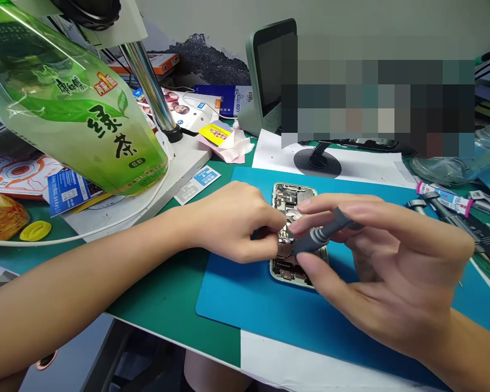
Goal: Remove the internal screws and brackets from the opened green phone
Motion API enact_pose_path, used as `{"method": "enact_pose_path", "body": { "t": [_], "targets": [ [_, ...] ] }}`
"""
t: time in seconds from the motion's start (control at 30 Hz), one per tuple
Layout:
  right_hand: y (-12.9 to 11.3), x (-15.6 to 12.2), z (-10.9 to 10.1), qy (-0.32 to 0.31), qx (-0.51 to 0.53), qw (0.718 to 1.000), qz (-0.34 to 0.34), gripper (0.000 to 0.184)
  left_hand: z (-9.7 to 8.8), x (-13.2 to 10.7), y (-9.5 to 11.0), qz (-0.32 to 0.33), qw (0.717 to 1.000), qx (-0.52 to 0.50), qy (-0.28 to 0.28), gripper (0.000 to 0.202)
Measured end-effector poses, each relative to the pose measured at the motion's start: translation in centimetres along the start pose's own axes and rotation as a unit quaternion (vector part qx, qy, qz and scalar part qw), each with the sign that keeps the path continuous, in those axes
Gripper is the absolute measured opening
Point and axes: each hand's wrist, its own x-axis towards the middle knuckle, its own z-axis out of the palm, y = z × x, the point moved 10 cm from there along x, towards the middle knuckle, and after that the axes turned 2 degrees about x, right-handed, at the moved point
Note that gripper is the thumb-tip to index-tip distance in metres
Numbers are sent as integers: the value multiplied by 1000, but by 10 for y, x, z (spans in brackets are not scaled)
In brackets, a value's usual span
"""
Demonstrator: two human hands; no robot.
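An opened smartphone (294, 194) lies on a blue mat (237, 294), its inner boards and battery area exposed. My right hand (404, 267) grips a dark grey screwdriver (319, 236), its fingers around the handle and its upper end under the index finger. The screwdriver leans over the phone's lower half; its tip is hard to make out. My left hand (239, 220) rests at the phone's left edge, thumb and index finger pinched close to the screwdriver's lower end. Whatever lies between those fingertips is hidden.
A large green tea bottle (93, 120) and a metal stand pole (151, 87) rise at the left. Behind are a screen device (269, 71) and a round black base (317, 162). A tube (445, 198), dark tools (469, 228) and a clear jar (445, 166) lie right.
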Motion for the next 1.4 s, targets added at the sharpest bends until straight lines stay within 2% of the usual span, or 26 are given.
{"method": "enact_pose_path", "body": {
  "t": [0.27, 0.53, 0.7, 0.83, 1.0, 1.2, 1.27, 1.33, 1.4],
  "targets": [
    [-1, 11, 4, 0, 7, 1000, -1, 66, -1, -1, -1, 2, 1000, 4, 6, 19],
    [-2, 7, -4, 40, -22, 999, 12, 65, -4, -3, 0, -7, 1000, -14, 13, 12],
    [-5, 11, -9, 58, -31, 998, 7, 64, -4, -3, 3, 1, 999, -36, 15, 14],
    [-9, 10, -18, 102, -74, 992, -5, 63, -1, -2, 5, -2, 998, -57, 1, 16],
    [-10, 7, -21, 118, -71, 990, -1, 66, 1, 0, 8, 9, 997, -73, -11, 17],
    [-9, 6, -22, 128, -99, 987, 1, 80, 2, 0, 8, 16, 999, -27, -14, 14],
    [-10, 6, -25, 137, -104, 985, -9, 86, -4, 0, 1, -6, 1000, 11, 17, 12],
    [-8, 7, -28, 144, -100, 984, -11, 89, -17, -2, -15, -65, 993, 60, 82, 14],
    [-4, 7, -30, 147, -96, 985, 0, 85, -31, -8, -32, -136, 974, 101, 148, 19]
  ]
}}
